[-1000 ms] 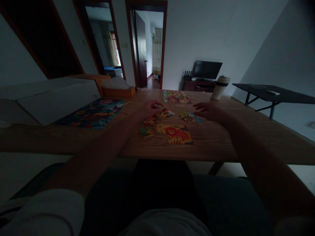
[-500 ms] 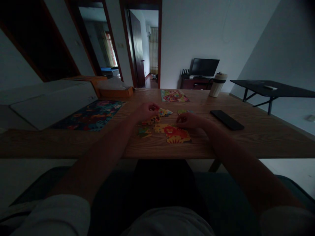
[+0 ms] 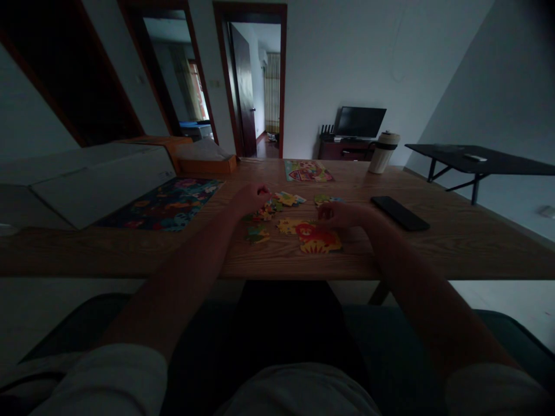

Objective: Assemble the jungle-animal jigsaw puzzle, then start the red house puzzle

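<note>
The left hand (image 3: 250,198) is being held low at the heap of puzzle pieces (image 3: 265,211), its fingers being bent in towards the thumb; a touch of red is showing at the fingertips, but whether a piece is being gripped cannot be told. The right hand (image 3: 342,215) is being held over the upper edge of the joined section (image 3: 318,240), its fingers being curled downward; whether anything is being pinched there cannot be told either. The section, red and yellow, is being supported flat on the table (image 3: 355,185), with a yellow piece (image 3: 287,226) adjoining its upper left

Along the near edge, a strip of bare wood is being left below the green piece (image 3: 257,233) and the section. Farther right, a wider stretch of wood is being shown beyond the right forearm (image 3: 411,283)

At the far left, a dark patterned sheet (image 3: 173,202) is being bordered by a white box (image 3: 104,182), behind which an orange box (image 3: 208,166) is being seen. Between the hands, loose yellow pieces (image 3: 287,199) are being seen, and green-and-blue pieces (image 3: 324,199) are lying just behind the right hand. A colourful picture sheet (image 3: 309,170) is being seen farther back. On the right, room is being limited by a dark slab (image 3: 399,212) near the right forearm and, farther back, an upright flask (image 3: 384,153)
</note>
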The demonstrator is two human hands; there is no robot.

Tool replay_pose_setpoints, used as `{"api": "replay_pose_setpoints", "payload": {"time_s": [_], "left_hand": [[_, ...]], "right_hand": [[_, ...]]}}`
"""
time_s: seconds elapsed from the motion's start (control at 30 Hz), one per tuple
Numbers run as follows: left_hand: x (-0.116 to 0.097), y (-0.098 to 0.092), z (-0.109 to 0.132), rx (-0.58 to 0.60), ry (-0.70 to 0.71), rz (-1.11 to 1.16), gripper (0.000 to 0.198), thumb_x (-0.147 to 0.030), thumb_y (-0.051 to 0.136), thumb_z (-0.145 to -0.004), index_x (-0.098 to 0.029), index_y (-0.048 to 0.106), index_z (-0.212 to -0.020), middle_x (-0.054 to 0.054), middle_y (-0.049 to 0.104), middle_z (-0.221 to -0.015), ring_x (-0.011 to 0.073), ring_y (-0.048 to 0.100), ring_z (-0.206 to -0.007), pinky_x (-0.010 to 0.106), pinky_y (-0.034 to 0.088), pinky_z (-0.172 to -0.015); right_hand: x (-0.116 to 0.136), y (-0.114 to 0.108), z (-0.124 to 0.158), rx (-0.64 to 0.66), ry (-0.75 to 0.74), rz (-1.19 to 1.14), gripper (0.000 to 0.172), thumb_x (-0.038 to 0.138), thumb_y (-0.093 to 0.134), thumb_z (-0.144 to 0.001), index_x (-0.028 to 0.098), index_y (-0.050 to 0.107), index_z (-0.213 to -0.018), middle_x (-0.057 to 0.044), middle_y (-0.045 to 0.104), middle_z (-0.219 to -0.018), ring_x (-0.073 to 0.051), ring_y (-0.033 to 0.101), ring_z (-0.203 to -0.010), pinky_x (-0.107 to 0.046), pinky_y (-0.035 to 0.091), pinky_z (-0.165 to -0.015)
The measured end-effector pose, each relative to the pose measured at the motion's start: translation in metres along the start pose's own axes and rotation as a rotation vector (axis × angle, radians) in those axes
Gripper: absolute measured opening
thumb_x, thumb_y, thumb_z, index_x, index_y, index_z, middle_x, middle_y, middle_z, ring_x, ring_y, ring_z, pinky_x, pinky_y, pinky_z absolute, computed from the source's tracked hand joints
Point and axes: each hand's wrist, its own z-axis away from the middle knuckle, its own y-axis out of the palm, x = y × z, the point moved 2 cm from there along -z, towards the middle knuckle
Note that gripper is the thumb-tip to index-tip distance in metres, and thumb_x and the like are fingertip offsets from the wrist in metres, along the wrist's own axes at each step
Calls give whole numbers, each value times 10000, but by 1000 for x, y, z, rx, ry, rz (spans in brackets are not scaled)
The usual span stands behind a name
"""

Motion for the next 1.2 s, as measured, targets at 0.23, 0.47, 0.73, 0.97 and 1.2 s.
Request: {"api": "replay_pose_setpoints", "payload": {"time_s": [0.23, 0.47, 0.73, 0.97, 1.2], "left_hand": [[-8, 3, 4, 104, 50, -120, 191, -284, 633, -912, -189, 768, -1008, 55, 759, -911, 193, 668, -759, 277, 477, -695], [-4, 4, 1, 31, 58, -110, 218, -323, 653, -934, -190, 785, -1047, 75, 767, -981, 207, 675, -821, 289, 495, -753], [-8, 2, 4, -29, 58, -108, 238, -370, 646, -946, -194, 778, -1039, 79, 767, -965, 216, 673, -835, 309, 516, -788], [-9, 3, 2, -30, 61, -98, 225, -395, 669, -959, -196, 766, -1000, 71, 754, -931, 212, 670, -820, 283, 479, -716], [-8, 3, 3, -16, 61, -92, 246, -387, 668, -968, -182, 781, -1044, 79, 754, -918, 213, 664, -792, 296, 480, -707]], "right_hand": [[-70, -32, -2, -432, 312, 37, 306, 361, 686, -971, 144, 777, -1167, -173, 780, -1144, -283, 745, -1003, -367, 571, -893], [-77, -26, -7, -410, 394, 27, 502, 363, 690, -968, 119, 694, -1406, -202, 706, -1396, -329, 707, -1225, -373, 544, -1035], [-71, -11, -14, -338, 268, 2, 679, 498, 818, -868, 201, 653, -1456, -157, 733, -1338, -312, 749, -1102, -400, 587, -971], [-58, -11, -11, -339, 231, -87, 603, 376, 845, -867, 183, 664, -1410, -151, 740, -1289, -241, 753, -943, -370, 605, -878], [-53, -17, -10, -370, 151, -194, 503, 320, 761, -924, 187, 698, -1405, -160, 748, -1312, -262, 743, -1050, -400, 589, -958]]}}
